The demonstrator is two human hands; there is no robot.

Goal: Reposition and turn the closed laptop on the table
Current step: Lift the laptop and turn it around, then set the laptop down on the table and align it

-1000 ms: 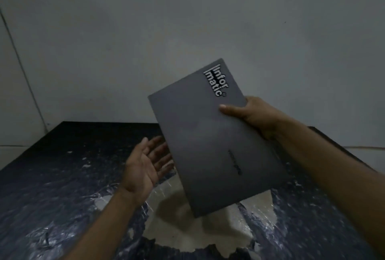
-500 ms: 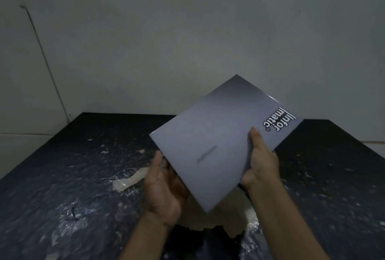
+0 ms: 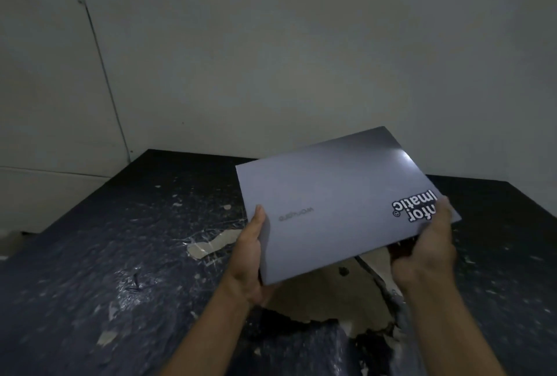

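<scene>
Since the earlier frames the laptop (image 3: 340,201) has swung round from a steep diagonal to lie nearly flat, and the left hand (image 3: 250,258), which was open and empty beneath it, has closed onto it. The white sticker (image 3: 414,205) has travelled from the far corner round to 3 o'clock and now reads upside down to the wearer.

At this moment the laptop is closed and held in the air over the table (image 3: 105,255), its far corner raised toward 1 o'clock and its near corner dipping toward 6 o'clock. It touches nothing but the hands. The left hand grips the edge at 9 o'clock, thumb laid on the lid, fingers curled out of sight underneath. The right hand (image 3: 428,249) clasps the corner at 3 o'clock, thumb across the sticker's edge, fingers hidden below; it is slightly blurred, so how tightly it clamps cannot be told exactly.

By my reading, the turning is largely done: the lid faces up and the logo (image 3: 295,213) is reversed to the viewer. What remains is lowering it onto the table, probably over the torn pale patch (image 3: 331,294) at 6 o'clock, and letting go. Whether a further turn is meant cannot be told.
</scene>
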